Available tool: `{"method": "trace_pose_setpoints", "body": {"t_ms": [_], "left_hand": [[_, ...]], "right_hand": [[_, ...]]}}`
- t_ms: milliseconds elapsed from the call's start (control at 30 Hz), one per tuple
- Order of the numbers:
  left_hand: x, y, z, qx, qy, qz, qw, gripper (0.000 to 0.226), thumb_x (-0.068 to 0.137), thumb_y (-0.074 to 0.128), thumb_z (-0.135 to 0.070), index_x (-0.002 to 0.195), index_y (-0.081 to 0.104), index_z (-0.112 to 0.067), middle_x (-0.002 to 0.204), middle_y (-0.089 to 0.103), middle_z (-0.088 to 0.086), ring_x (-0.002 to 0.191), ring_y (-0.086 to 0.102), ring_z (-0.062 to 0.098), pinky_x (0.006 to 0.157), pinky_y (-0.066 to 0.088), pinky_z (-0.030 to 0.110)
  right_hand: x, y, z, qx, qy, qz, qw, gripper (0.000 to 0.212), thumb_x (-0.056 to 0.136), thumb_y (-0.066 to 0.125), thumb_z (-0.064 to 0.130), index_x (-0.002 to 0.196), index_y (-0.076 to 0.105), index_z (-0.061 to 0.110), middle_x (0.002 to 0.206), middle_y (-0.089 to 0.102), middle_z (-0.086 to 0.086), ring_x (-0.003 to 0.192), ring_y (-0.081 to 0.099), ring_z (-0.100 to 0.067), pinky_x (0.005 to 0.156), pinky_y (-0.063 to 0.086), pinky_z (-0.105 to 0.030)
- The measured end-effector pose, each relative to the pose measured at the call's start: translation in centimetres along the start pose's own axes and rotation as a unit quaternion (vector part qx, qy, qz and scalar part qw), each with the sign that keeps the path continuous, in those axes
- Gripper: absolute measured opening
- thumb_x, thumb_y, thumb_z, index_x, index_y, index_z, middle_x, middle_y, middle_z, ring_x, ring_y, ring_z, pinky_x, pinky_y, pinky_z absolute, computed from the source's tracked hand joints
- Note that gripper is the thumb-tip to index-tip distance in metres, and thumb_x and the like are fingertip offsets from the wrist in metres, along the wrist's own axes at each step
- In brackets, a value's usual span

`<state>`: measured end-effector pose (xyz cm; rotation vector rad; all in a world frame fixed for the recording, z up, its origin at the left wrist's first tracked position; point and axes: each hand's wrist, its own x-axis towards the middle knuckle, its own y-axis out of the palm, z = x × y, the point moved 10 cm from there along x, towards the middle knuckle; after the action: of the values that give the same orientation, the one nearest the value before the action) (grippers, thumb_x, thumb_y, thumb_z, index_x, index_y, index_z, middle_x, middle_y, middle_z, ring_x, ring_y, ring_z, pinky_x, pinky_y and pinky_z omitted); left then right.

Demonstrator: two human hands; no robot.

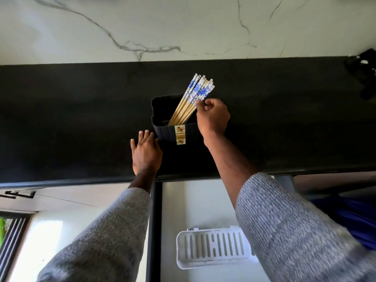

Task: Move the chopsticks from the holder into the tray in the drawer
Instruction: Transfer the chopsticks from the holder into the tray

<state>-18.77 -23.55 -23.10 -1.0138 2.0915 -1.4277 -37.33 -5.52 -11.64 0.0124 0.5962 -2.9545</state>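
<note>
Head view, frame centre: right hand point(212, 117) pinches the blue-patterned chopsticks point(192, 100) leaning in the black holder point(173, 119); left hand point(145, 153), fingers straight, steadies it. Gather the whole bundle, lift straight, then lower to the white tray point(211, 249).

My right grip point(211, 117) pinches the blue-patterned chopsticks point(193, 98) leaning in the black holder point(168, 135) on the dark counter point(81, 119), my left grip point(145, 153) rests flat beside it, and the white tray point(211, 249) lies in the open drawer point(203, 202) below.
</note>
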Motion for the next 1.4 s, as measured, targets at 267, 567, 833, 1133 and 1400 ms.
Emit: {"method": "trace_pose_setpoints", "body": {"t_ms": [267, 567, 833, 1133, 1400], "left_hand": [[-1.6, -0.2, -1.4, -0.007, 0.040, 0.006, 0.999, 0.047, 0.102, 0.035, -0.021, 0.138, 0.055, 0.001, 0.154, 0.044, 0.021, 0.149, 0.031, 0.033, 0.125, 0.017, 0.047], [-6.4, 1.0, -1.4, 0.110, 0.040, 0.047, 0.992, 0.072, 0.099, 0.011, -0.050, 0.162, 0.005, -0.015, 0.170, 0.000, 0.004, 0.157, -0.002, 0.019, 0.126, 0.004, 0.046], [-6.5, 0.6, -1.5, 0.115, 0.040, 0.049, 0.991, 0.074, 0.098, 0.013, -0.050, 0.162, 0.010, -0.014, 0.170, 0.004, 0.004, 0.157, 0.001, 0.019, 0.126, 0.005, 0.047], [-6.6, 0.5, -1.6, 0.119, 0.051, 0.055, 0.990, 0.072, 0.100, 0.014, -0.050, 0.162, 0.011, -0.013, 0.170, 0.004, 0.006, 0.157, 0.001, 0.020, 0.126, 0.006, 0.048], [-6.6, 0.7, -1.6, 0.122, 0.052, 0.046, 0.990, 0.071, 0.100, 0.023, -0.046, 0.160, 0.017, -0.009, 0.169, 0.012, 0.008, 0.156, 0.008, 0.024, 0.125, 0.010, 0.051]], "right_hand": [[1.4, 0.8, -0.1, -0.011, 0.076, 0.008, 0.997, 0.022, 0.084, 0.077, 0.035, 0.077, 0.072, 0.014, 0.080, 0.075, -0.003, 0.073, 0.071, -0.013, 0.070, 0.062, -0.032], [0.9, 0.2, 0.4, -0.007, 0.057, -0.006, 0.998, 0.019, 0.090, 0.068, 0.026, 0.080, 0.073, 0.011, 0.079, 0.072, -0.002, 0.061, 0.062, -0.006, 0.042, 0.041, -0.015], [0.2, -3.3, 0.7, 0.145, 0.052, -0.069, 0.986, 0.016, 0.090, 0.072, 0.025, 0.102, 0.073, 0.014, 0.091, 0.074, 0.000, 0.084, 0.071, -0.010, 0.072, 0.060, -0.021], [-2.0, -10.8, -2.4, 0.350, 0.119, -0.134, 0.920, 0.016, 0.093, 0.070, 0.023, 0.097, 0.073, 0.007, 0.080, 0.072, -0.004, 0.062, 0.062, -0.006, 0.053, 0.049, -0.021], [-10.5, -15.1, -12.8, 0.461, 0.220, -0.136, 0.849, 0.004, 0.096, 0.066, 0.017, 0.094, 0.068, 0.014, 0.076, 0.063, -0.001, 0.062, 0.057, -0.008, 0.061, 0.053, -0.023]]}}
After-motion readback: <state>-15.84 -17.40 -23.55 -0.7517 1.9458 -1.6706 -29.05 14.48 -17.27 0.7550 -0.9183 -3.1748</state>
